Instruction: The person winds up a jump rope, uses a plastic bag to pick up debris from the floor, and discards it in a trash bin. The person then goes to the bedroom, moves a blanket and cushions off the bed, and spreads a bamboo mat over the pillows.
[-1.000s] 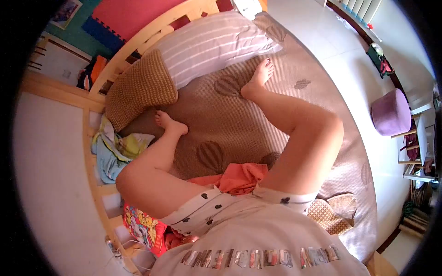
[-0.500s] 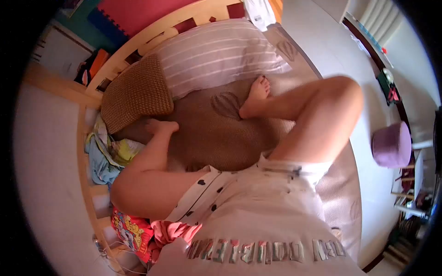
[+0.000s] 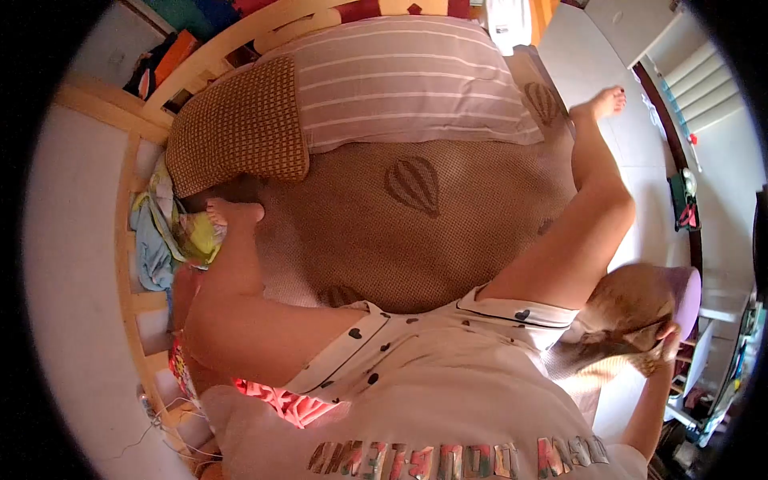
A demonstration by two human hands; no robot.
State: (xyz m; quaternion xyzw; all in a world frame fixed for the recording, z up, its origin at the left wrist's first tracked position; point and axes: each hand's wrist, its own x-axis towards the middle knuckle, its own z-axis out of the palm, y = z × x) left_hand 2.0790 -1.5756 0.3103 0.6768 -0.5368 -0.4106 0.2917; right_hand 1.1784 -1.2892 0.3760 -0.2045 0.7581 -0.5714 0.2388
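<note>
The brown bed mat [image 3: 352,240], patterned with hot-air balloons, lies under my legs. At the right side of the bed its edge is lifted and bunched into a fold [image 3: 628,308]. My right hand [image 3: 670,342] is closed around that edge, partly hidden by the fabric. On the left, what shows of my left hand [image 3: 186,286] is a blurred patch beside my bent knee, close to the blue and yellow cloth [image 3: 164,236]; its fingers cannot be made out. A woven brown pillow [image 3: 240,124] overlaps a striped pillow [image 3: 400,84] at the head of the bed.
A wooden bed frame [image 3: 128,216] runs along the left wall and the head. Red fabric [image 3: 292,404] lies by my left thigh, with cables [image 3: 164,424] near it. Off the right side stand a purple stool [image 3: 684,292] and shelves [image 3: 696,360]. My right foot [image 3: 600,104] extends past the mat.
My right leg has swung outward to the right, off the middle of the mat. My right hand has come into view, and the mat's right edge is now raised. The view has shifted slightly.
</note>
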